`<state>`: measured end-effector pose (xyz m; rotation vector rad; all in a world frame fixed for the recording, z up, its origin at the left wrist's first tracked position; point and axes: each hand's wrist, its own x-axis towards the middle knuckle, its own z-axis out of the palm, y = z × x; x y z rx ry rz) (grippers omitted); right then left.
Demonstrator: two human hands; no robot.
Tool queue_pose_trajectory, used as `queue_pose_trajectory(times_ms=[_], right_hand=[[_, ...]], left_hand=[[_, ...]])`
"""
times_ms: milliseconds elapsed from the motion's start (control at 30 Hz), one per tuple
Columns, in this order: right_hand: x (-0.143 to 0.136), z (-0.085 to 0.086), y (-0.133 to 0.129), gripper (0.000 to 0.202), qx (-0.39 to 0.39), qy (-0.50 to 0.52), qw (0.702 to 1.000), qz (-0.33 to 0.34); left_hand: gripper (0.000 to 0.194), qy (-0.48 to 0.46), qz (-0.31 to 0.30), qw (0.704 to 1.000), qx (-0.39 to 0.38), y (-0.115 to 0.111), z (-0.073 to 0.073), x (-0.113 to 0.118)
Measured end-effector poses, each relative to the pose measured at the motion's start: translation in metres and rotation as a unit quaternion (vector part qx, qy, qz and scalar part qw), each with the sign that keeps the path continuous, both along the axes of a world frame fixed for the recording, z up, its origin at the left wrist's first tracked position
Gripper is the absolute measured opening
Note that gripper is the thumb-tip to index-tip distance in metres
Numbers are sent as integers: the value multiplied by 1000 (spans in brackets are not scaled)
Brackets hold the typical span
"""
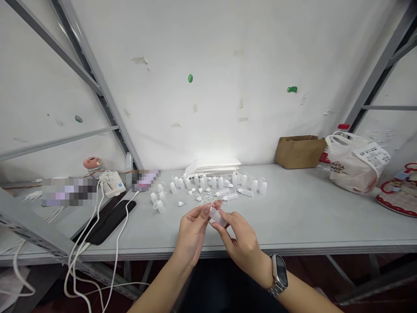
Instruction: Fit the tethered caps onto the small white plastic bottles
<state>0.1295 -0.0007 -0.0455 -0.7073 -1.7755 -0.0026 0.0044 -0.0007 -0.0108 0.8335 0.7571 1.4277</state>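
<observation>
A small translucent white plastic bottle (217, 216) lies tilted between my two hands, just above the front of the grey table. My right hand (240, 234) is closed on the bottle's body, thumb and fingers on either side. At its upper left end, my left hand (193, 228) pinches with thumb and fingertips; those fingers hide whether a cap is there. Beyond the hands, several similar bottles stand in a loose row, including an upright bottle (263, 187) at the right end. A bottle lying on its side (245, 192) and a loose needle-tip cap (181, 203) are nearby.
White sheets (213, 167) are stacked against the wall. To the left are a black pouch (112, 221), white cables and a power strip (113, 184). A cardboard box (299, 152), a plastic bag (353, 167) and a red-edged round item (399, 193) stand right.
</observation>
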Motion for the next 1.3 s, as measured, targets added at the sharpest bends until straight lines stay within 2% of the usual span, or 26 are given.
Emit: queue_pose_trajectory(times_ms=[67,133,233,300,367,500,633,833,1000,1067,1167,1200,1233,1267,1300], right_hand=[[0,5,-1,23,-76,44,996,31],[0,12,-1,15,-188,102,974,74],[-1,20,1,19,-362,184,902,149],[-3,21,2,23,-416,217,865,175],[-4,19,1,23,-415,230,863,174],[-6,13,-2,22,-383,225,881,160],[-5,20,-7,23,-406,239,862,189],[-4,34,-13,26,-471,283,791,270],[1,37,-12,26,-504,303,741,325],[5,39,-9,28,-538,313,693,364],[9,41,-3,28,-594,318,598,434],[9,40,-1,28,-602,313,585,444],[9,39,1,29,-602,305,592,440],[7,38,2,30,-593,296,618,423],[5,36,2,29,-574,284,660,392]], left_hand=[[24,7,-4,1000,10,2,-3,0],[23,12,-5,1000,19,5,-7,-1],[22,21,-2,999,28,10,-11,-3],[21,27,7,999,28,12,-11,-3],[21,23,17,999,23,11,-10,-3],[20,5,19,999,31,7,-6,-4],[12,-10,-29,998,54,9,-6,-7],[15,-47,-120,989,74,10,-8,-12],[18,-15,-130,987,94,6,-6,-12],[20,-2,-131,987,93,6,-4,-12],[21,21,-125,988,82,6,-1,-12],[21,33,-109,990,79,6,-1,-12],[20,45,-83,993,76,6,0,-12],[20,57,-51,994,72,6,0,-12],[19,66,-16,996,65,6,0,-12]])
